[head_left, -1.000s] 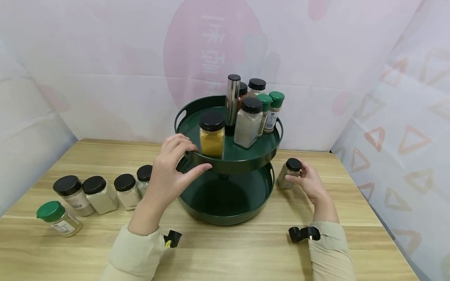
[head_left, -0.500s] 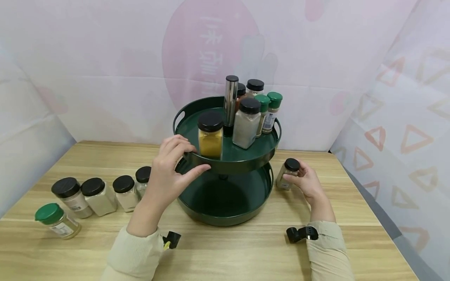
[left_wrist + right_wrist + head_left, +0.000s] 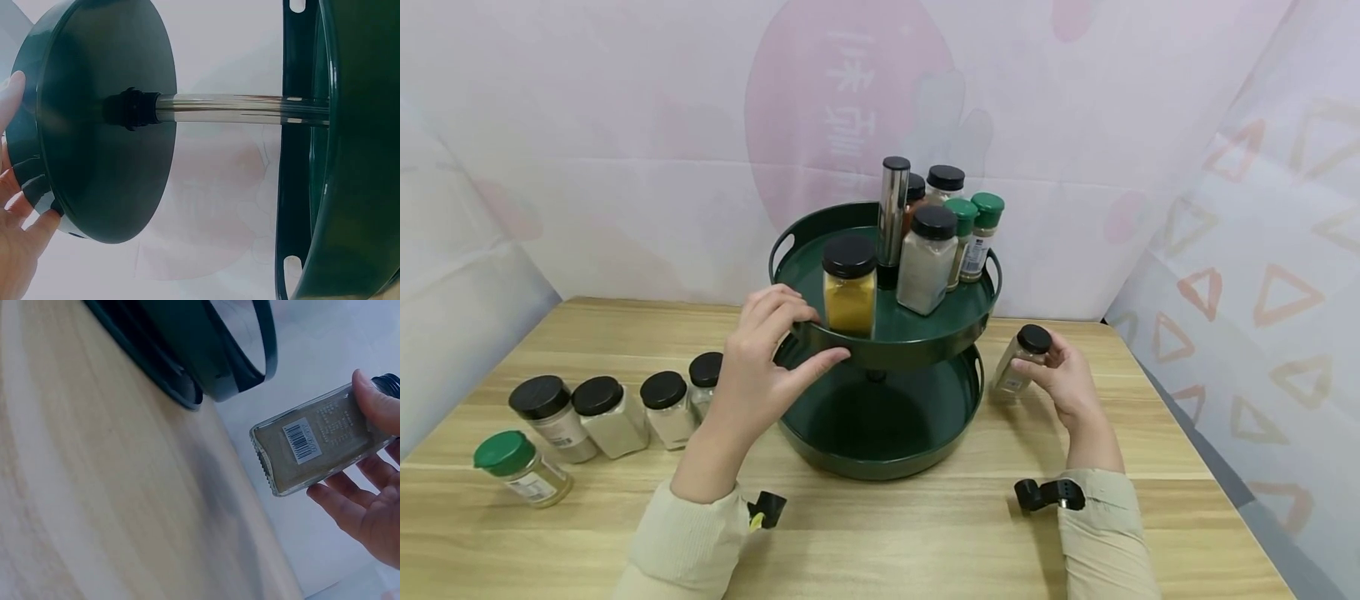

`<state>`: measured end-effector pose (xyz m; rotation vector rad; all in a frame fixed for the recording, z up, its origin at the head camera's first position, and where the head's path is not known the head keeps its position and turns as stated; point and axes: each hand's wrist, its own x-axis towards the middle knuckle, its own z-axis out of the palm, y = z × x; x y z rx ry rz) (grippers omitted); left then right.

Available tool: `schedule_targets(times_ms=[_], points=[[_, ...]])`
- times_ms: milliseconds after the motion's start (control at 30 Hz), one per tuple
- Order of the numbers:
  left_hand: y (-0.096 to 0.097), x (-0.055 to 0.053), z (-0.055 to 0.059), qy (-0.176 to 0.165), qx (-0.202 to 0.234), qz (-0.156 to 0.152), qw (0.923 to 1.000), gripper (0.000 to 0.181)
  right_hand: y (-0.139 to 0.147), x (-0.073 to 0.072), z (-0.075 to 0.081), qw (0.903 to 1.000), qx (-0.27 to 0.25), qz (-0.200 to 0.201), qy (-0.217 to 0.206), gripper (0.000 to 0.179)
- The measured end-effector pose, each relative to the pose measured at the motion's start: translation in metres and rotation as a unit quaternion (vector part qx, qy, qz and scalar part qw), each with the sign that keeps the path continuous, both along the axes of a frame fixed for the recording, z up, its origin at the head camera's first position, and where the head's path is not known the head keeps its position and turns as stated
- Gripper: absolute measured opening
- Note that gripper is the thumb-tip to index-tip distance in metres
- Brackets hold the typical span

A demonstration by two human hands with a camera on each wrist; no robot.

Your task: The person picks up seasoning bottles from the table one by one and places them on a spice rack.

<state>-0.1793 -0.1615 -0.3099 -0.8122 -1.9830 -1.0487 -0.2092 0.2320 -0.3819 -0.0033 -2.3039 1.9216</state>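
Observation:
A dark green two-tier spice rack stands mid-table. My left hand point(image 3: 756, 367) grips the front left rim of its upper tray point(image 3: 917, 352), the thumb lying along the outer wall. In the left wrist view the tray's underside point(image 3: 119, 181) shows, with a shiny post point(image 3: 225, 108) joining the tiers. To the right of the rack, my right hand point(image 3: 1066, 379) holds a square glass spice jar point(image 3: 1011, 375) near its black lid. The jar is tilted; in the right wrist view it stands off the tabletop, its barcode label point(image 3: 301, 440) showing.
On the upper tray stand a yellow powder jar point(image 3: 849, 304), a tall steel grinder point(image 3: 892, 212), a pale jar point(image 3: 925, 271) and several more bottles. The lower tray point(image 3: 880, 471) sits beneath. Several jars, one a green-lidded bottle point(image 3: 523, 471), stand at the left. A fabric backdrop point(image 3: 647, 225) closes the back.
My right hand has raised the spice jar a little from the tabletop and tilted it further. The left hand has stayed on the tray's rim.

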Motion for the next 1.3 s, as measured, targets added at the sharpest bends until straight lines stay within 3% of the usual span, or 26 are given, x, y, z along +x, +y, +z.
schedule_targets(times_ms=[233,800,1100,1300], points=[[0.0,0.0,0.0,-0.002,0.009,-0.007,0.9999,0.038,-0.003,0.004,0.013,0.9998,0.014,-0.007,0.014,0.043],[0.0,0.0,0.002,-0.008,0.005,-0.008,0.9999,0.059,-0.017,0.025,0.054,0.9958,0.018,-0.019,0.088,0.041],[0.0,0.0,0.001,0.001,0.009,-0.007,0.9999,0.038,-0.026,0.04,0.073,0.9898,0.02,-0.018,0.14,0.044],[0.0,-0.001,0.0,0.003,0.005,-0.006,1.0,0.038,-0.036,0.051,0.086,0.9848,0.006,0.0,0.174,0.047]])
